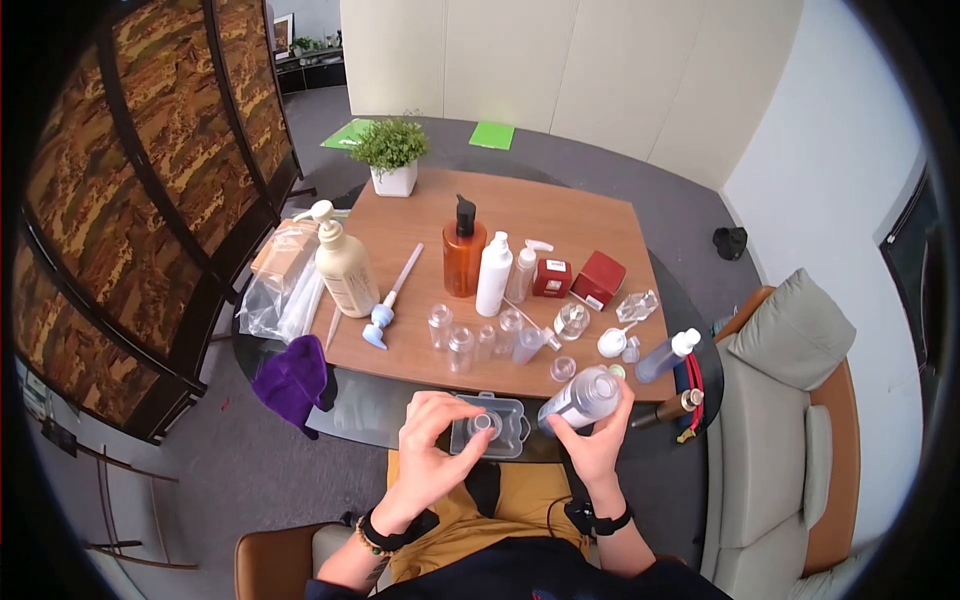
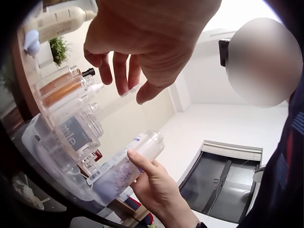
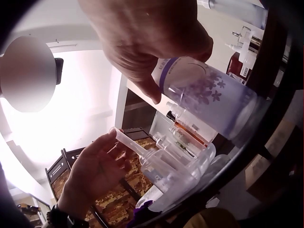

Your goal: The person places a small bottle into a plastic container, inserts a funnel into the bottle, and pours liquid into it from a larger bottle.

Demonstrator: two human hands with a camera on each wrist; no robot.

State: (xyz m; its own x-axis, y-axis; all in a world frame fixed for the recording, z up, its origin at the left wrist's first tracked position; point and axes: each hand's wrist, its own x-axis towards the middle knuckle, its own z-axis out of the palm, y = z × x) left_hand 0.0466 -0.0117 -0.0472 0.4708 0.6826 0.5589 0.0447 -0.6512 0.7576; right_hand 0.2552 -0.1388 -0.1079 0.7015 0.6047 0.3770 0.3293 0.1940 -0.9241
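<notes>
My left hand (image 1: 432, 450) pinches the upper end of a translucent tube-shaped piece (image 3: 130, 142) between thumb and fingertips. In the right wrist view this piece stands slanting out of a clear container (image 3: 164, 171). From the head view, the hand is over a clear plastic case (image 1: 512, 440) close to my lap. My right hand (image 1: 600, 440) grips a clear bottle (image 1: 590, 392) with purple flowers printed on it, tilted, fingers wrapped round its side. The bottle's neck shows no cap.
On the wooden table (image 1: 410, 220) stand a cream pump bottle (image 1: 345, 275), an amber bottle (image 1: 462, 262), a white bottle (image 1: 493, 280), several small clear bottles and red boxes (image 1: 600, 278). A blue pump head (image 1: 380, 320) lies at left, near a purple cloth (image 1: 295, 385).
</notes>
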